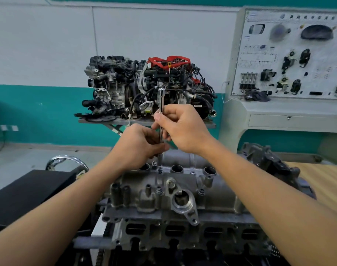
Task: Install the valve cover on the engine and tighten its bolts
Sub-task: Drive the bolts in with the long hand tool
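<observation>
**Bar lined up on a cover bolt**

The cover (217, 191) sits on top of the engine (183, 233), directly in front of the person and low in the view. It is a cast aluminium piece with open round wells along its far edge. I judge it rigid and fairly heavy. If it needed shifting, it would be best lifted by its two ends, not by the thin lugs or the round flange on the near face.

A bolt (159, 169) stands in the cover near the far edge, between two wells. It is small and steel, easy to cross-thread or drop into a well, so it wants a light, straight start.

A long chrome bar (161, 100) stands upright with its lower tip right over that bolt. I cannot tell whether the tip is seated on the head. The bar is smooth and slippery-looking, and a low grip would steady it best.

The left hand (137, 144) has its fingers curled round the lower part of the bar. The right hand (183, 129) pinches the shaft higher up between thumb and fingers.

A black case (29, 194) lies to the left and a wooden table (321, 181) to the right. A display engine (148, 89) stands against the far wall, with a training board (290, 54) beside it.
</observation>
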Demonstrator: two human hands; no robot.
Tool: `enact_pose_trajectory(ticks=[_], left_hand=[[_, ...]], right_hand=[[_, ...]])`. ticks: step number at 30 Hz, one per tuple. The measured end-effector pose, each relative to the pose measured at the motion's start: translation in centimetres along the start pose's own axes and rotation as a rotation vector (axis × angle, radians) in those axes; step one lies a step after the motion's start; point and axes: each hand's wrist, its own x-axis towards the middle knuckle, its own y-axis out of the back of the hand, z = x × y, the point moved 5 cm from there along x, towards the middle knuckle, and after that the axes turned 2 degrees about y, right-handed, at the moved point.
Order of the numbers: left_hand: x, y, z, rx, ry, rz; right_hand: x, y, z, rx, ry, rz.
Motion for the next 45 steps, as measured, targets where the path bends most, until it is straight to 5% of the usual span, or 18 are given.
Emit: enact_pose_trajectory(ticks=[23,29,35,40,45], left_hand=[[-0.3,-0.4,-0.4,0.088,-0.024,-0.069],[-0.4,0.3,0.1,-0.114,-0.049,0.049],[-0.7,-0.7,0.3,-0.127,-0.085,-0.154],[-0.6,-0.3,0.5,-0.058,-0.065,0.086],[-0.2,-0.2,0.9,-0.049,-0.07,-0.17]], right_hand=[[-0.7,-0.3,0.3,0.084,-0.094,-0.129],[-0.1,0.9,0.5,-0.111,-0.12,0.105],[-0.1,0.4,-0.2,0.021,-0.124,-0.107],[0.0,1.6,0.3,-0.219,-0.105,0.194],[0.0,0.9,0.5,0.038,-0.173,-0.104]])
